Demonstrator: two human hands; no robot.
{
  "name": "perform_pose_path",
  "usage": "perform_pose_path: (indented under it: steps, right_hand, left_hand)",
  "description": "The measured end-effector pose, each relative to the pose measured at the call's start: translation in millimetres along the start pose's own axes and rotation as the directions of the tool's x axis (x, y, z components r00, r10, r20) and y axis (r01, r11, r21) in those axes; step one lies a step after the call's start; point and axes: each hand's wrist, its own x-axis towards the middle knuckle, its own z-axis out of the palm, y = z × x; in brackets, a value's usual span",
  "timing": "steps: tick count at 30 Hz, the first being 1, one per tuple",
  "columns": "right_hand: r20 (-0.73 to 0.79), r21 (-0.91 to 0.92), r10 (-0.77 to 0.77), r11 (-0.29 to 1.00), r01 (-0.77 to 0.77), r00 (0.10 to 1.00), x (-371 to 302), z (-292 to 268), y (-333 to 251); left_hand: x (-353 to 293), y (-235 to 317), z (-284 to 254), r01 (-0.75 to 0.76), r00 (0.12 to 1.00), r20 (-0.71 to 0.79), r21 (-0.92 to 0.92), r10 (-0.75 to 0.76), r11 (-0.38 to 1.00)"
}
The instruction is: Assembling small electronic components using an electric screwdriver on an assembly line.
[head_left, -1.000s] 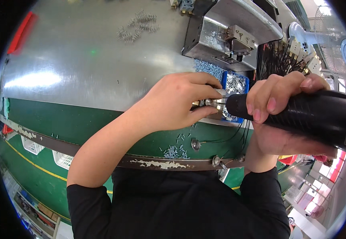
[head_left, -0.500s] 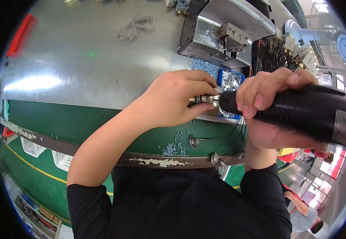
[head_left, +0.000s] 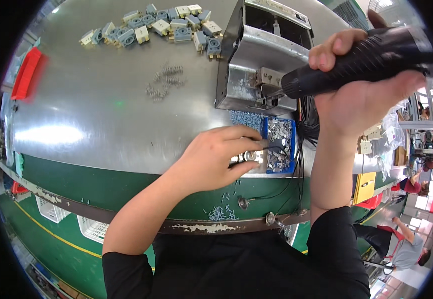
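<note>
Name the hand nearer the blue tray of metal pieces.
Left. The left hand is just left of the blue tray; the right hand, gripping a black tool, is farther, up and right in the picture.

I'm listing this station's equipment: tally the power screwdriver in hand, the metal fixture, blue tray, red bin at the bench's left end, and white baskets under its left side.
Black power screwdriver in the right hand: 1
Metal fixture: 1
Blue tray: 1
Red bin: 1
White baskets: 2
Total: 6
</note>
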Motion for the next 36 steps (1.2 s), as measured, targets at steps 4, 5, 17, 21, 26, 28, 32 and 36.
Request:
perform_pose_path:
  steps: [4,5,17,21,26,28,32,36]
  right_hand:
    - [-0.148,-0.05,0.054,0.997,-0.062,0.987,-1,23,6]
    - [-0.196,-0.067,0.072,0.994,-0.087,0.978,-2,29,4]
    - [-0.529,-0.118,0.185,0.95,-0.288,0.828,-1,64,-4]
    - [-0.133,-0.151,0.193,0.965,-0.212,0.972,-2,19,6]
    - [-0.104,-0.122,0.182,0.973,-0.195,0.978,-7,18,3]
    - [-0.106,-0.094,0.234,0.965,-0.244,0.966,-11,22,-5]
    - [-0.036,0.05,0.301,0.953,-0.3,0.953,-20,20,-17]
    - [0.194,0.017,0.155,0.987,-0.162,0.969,-28,16,-27]
  left_hand:
    - [-1,-3,0,0.003,1.0,0.0,0.009,-0.003,1.0]
    - [0,-3,0,0.0,1.0,-0.005,0.003,0.0,1.0]
    - [1,-4,-2,-0.005,1.0,-0.008,-0.008,0.005,1.0]
    - [2,-3,-2,-0.013,1.0,-0.001,-0.001,0.013,1.0]
    - [1,0,-3,0.019,1.0,-0.007,-0.034,-0.019,0.999]
    - [2,2,-3,0.029,0.999,-0.016,-0.067,-0.031,0.997]
    - [-2,-5,0,0.022,0.995,-0.096,-0.116,-0.034,0.993]
    - [-4,-8,0,0.016,0.976,-0.214,-0.15,-0.049,0.989]
